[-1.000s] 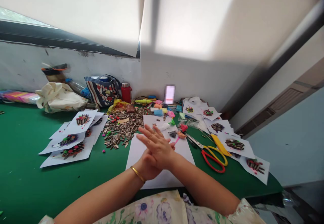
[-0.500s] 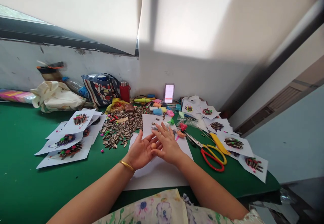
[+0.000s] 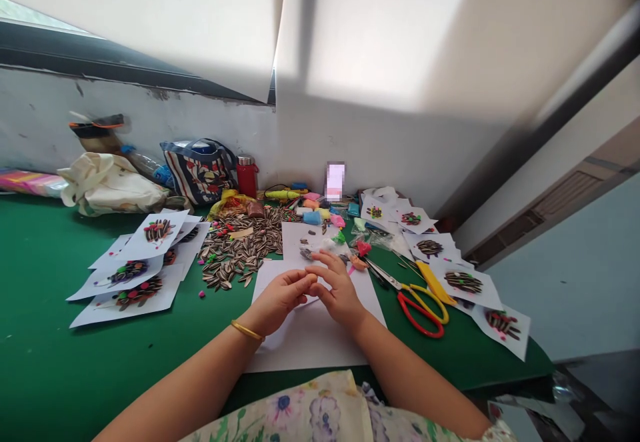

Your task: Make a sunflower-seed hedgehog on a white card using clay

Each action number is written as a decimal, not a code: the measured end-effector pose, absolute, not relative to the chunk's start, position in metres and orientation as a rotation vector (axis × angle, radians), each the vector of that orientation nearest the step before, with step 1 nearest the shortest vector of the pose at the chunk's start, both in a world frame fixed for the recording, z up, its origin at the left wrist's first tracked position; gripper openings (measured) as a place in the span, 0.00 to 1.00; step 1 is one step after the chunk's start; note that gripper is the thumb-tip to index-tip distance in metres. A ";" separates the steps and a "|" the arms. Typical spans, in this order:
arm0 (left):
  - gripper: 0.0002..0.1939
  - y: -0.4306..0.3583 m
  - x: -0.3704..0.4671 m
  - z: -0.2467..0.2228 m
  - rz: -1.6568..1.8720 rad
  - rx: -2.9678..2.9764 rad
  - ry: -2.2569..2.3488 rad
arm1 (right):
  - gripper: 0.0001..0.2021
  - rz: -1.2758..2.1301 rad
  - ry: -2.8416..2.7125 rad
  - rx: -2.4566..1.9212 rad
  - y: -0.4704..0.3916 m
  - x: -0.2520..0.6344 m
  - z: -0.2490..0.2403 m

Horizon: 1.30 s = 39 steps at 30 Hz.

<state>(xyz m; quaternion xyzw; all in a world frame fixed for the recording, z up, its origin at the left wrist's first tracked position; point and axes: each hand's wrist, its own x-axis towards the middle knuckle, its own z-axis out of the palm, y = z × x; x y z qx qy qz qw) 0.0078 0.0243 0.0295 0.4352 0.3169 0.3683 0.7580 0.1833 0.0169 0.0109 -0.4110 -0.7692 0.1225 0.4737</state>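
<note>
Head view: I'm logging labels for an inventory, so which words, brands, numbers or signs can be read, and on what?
None can be read.
Phone: screen pixelated, unreadable.
Red bottle: no lettering visible.
Patterned bag: any lettering too small to tell.
Blue packet: too small to read.
Near white sheet: no writing visible on the uncovered part.
</note>
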 end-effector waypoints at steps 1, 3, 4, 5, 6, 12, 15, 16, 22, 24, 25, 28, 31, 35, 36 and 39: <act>0.15 0.025 0.008 0.029 0.801 0.974 0.712 | 0.22 0.312 -1.880 -0.997 0.017 0.184 0.009; 0.16 0.026 0.008 0.029 0.811 1.007 0.757 | 0.23 0.339 -1.870 -0.982 0.018 0.184 0.007; 0.16 0.027 0.008 0.029 0.823 1.021 0.779 | 0.23 0.351 -1.859 -0.977 0.018 0.184 0.006; 0.17 0.027 0.007 0.029 0.836 1.037 0.799 | 0.23 0.361 -1.846 -0.974 0.018 0.184 0.006; 0.17 0.028 0.007 0.028 0.846 1.058 0.816 | 0.22 0.370 -1.833 -0.972 0.018 0.184 0.005; 0.18 0.027 0.008 0.026 0.896 1.172 0.853 | 0.19 0.420 -1.825 -0.939 0.017 0.182 0.005; 0.19 0.027 0.008 0.027 0.917 1.237 0.868 | 0.16 0.437 -1.826 -0.919 0.017 0.181 0.006; 0.19 0.026 0.009 0.028 0.924 1.276 0.880 | 0.15 0.441 -1.819 -0.918 0.016 0.181 0.006; 0.17 0.027 0.010 0.020 1.031 1.563 0.990 | 0.12 0.481 -1.749 -0.934 0.016 0.179 0.006; 0.16 0.026 0.010 0.016 1.082 1.660 1.053 | 0.11 0.491 -1.741 -0.940 0.016 0.178 0.006; 0.16 0.026 0.010 0.015 1.101 1.695 1.080 | 0.11 0.497 -1.739 -0.942 0.016 0.178 0.006; 0.17 0.027 0.010 0.013 1.140 1.657 1.067 | 0.11 0.518 -1.722 -0.948 0.017 0.178 0.006; 0.19 0.029 0.009 0.013 1.156 1.488 0.992 | 0.12 0.534 -1.691 -0.965 0.018 0.179 0.006; 0.21 0.031 0.010 0.012 1.111 1.358 0.940 | 0.12 0.541 -1.699 -0.968 0.018 0.180 0.005; 0.22 0.031 0.010 0.012 1.097 1.349 0.931 | 0.12 0.540 -1.714 -0.965 0.018 0.180 0.004; 0.24 0.030 0.011 0.014 1.086 1.358 0.927 | 0.14 0.527 -1.747 -0.977 0.019 0.181 0.002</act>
